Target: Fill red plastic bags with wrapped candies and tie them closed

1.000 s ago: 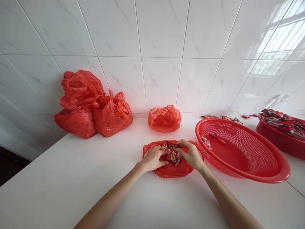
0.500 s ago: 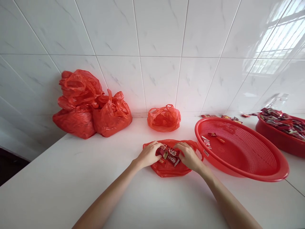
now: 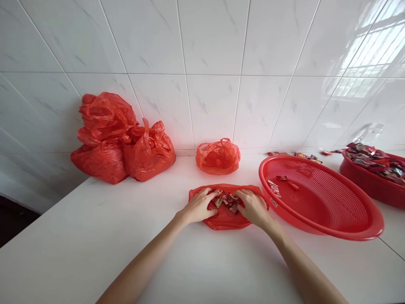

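A red plastic bag [image 3: 226,223] lies opened out on the white table in front of me. Several small wrapped candies [image 3: 225,199], dark red and gold, are heaped inside its mouth. My left hand [image 3: 198,207] reaches into the left side of the bag, thumb and fingers apart beside the candies. From the right, my right hand [image 3: 253,207] rests over the bag, its fingers spread at the edge of the heap. Both hands touch the bag or the candies, and neither is closed round one. Some fingertips are hidden among the wrappers.
Right of the bag stands a large red plastic basket [image 3: 316,226] with a few packets in it. Behind it is a red basin [image 3: 357,173] heaped with candies. Filled red bags [image 3: 148,158] are piled at left. Another small bag [image 3: 218,162] sits by the tiled wall.
The candies between my hands have dropped lower and shifted in the bag. My fingers have loosened and spread a little, and the bag's front edge has moved slightly back.
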The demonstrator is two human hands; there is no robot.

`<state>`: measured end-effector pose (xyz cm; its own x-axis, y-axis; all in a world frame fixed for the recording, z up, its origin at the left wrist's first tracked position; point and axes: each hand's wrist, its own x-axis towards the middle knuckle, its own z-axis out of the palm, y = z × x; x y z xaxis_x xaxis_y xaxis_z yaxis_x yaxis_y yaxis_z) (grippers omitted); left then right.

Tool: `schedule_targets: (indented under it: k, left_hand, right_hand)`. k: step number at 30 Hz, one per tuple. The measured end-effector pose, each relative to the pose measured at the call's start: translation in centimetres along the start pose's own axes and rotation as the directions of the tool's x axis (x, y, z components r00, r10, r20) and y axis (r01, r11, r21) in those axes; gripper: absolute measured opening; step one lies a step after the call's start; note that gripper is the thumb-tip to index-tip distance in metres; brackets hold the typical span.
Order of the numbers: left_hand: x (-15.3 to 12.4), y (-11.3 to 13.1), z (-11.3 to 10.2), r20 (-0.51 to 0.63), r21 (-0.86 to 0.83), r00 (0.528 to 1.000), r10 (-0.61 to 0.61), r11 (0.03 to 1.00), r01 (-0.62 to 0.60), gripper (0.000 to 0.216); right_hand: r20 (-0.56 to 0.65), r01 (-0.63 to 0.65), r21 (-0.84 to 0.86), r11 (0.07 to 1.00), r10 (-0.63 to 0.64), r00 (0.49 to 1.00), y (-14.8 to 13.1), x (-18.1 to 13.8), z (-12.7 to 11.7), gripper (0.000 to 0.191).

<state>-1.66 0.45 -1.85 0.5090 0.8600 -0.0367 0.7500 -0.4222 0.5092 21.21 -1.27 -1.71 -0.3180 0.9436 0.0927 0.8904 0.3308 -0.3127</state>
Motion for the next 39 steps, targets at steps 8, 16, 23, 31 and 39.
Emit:
schedule_targets:
  k: [8,16,23,31,39]
  left_hand:
    - [-0.3,-0.1,-1.5,-0.023,0.110,0.999,-0.027,0.993,0.030,0.087]
    - [-0.3,0.2,-1.3,-0.026,0.190,1.000,-0.006,0.982,0.011,0.028]
    - [-0.1,0.3,-0.5,-0.095,0.267,0.995,-0.041,0.961,0.065,0.013]
    - [0.1,0.6,-0.3,-0.183,0.324,0.982,-0.050,0.940,0.109,0.017]
    - [-1.3,1.3,-3.3,-0.230,0.188,0.973,-0.032,0.979,0.077,0.041]
  right_hand:
    - [-0.062,0.034,0.052,0.998,-0.030,0.998,0.8,-0.3,-0.3,0.041]
    - [0.065,0.049,0.069,0.996,-0.054,0.996,0.3,-0.5,-0.6,0.060]
    - [0.084,0.118,0.046,0.992,-0.121,0.989,0.1,-0.6,-0.3,0.021]
    - [-0.006,0.126,0.066,0.990,-0.126,0.992,0.5,-0.4,0.4,0.040]
    - [-0.050,0.168,0.058,0.984,-0.165,0.985,0.0,-1.6,-2.3,0.032]
